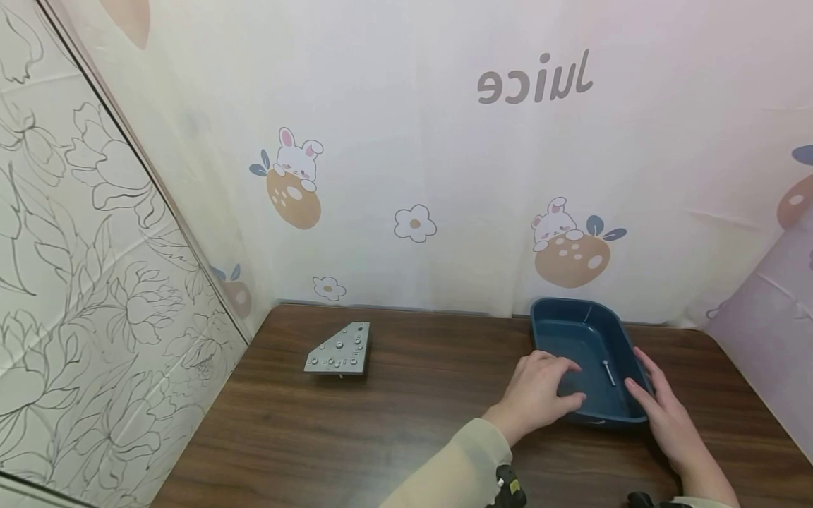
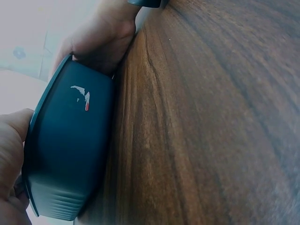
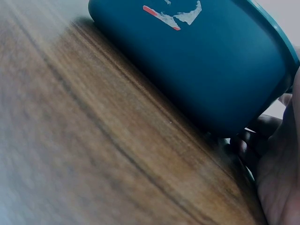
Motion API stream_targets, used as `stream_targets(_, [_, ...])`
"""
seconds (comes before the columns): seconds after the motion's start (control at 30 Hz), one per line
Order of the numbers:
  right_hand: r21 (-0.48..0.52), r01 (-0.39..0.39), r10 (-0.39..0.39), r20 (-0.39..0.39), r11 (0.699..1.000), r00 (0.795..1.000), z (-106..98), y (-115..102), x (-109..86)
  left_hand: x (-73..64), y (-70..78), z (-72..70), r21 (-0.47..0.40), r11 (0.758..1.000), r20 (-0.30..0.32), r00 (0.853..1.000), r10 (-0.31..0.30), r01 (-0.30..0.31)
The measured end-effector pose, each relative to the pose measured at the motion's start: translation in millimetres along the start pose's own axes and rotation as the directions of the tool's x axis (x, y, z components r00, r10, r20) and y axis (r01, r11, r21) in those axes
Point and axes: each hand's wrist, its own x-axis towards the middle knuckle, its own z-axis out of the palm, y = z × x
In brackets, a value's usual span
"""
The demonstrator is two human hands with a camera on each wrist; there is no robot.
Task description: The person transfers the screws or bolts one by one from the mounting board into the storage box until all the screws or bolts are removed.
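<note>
A dark blue plastic tray (image 1: 574, 309) sits on the wooden table at the right. Inside it lies a small silver screw (image 1: 609, 372), toward the right wall. My left hand (image 1: 533, 391) is over the tray's near left rim, thumb and fingers bent loosely apart above the inside; nothing shows between them. With my right hand (image 1: 673, 423) I hold the tray's right wall, thumb over the rim and fingers along the outside. In the right wrist view some right fingers (image 3: 255, 140) are by the tray's lower corner, partly hidden in shadow.
A grey metal plate (image 1: 343, 349) with several screws in it lies at the table's back left, raised slightly on something beneath. A printed curtain (image 1: 413, 141) hangs behind the wooden table (image 1: 413, 423). Another patterned curtain (image 1: 95, 247) stands along the left side.
</note>
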Motion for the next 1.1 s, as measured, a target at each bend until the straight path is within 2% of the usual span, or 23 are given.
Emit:
stream_targets(0.3, [-0.007, -0.029, 0.029, 0.008, 1.000, 1.000, -1.3, -3.2, 0.8, 0.1, 0.3, -3.0, -0.007, 1.000, 0.020, 1.000, -0.011, 0.012])
stream_targets(0.47, [-0.009, -0.029, 0.029, 0.005, 1.000, 1.000, -1.1, -3.2, 1.2, 0.3, -1.3, -7.7, -0.045, 0.999, 0.028, 1.000, -0.006, 0.007])
stream_targets(0.8, [-0.004, -0.014, 0.014, -0.011, 1.000, 1.000, 0.4, -3.7, 0.0, 2.1, -5.2, -22.2, -0.107, 0.994, -0.017, 1.000, 0.010, -0.012])
stream_targets(1.1, [-0.014, -0.009, 0.009, -0.006, 1.000, 1.000, 0.0, -2.8, 1.2, 2.6, -10.5, -33.3, -0.142, 0.990, -0.026, 1.000, -0.011, 0.007])
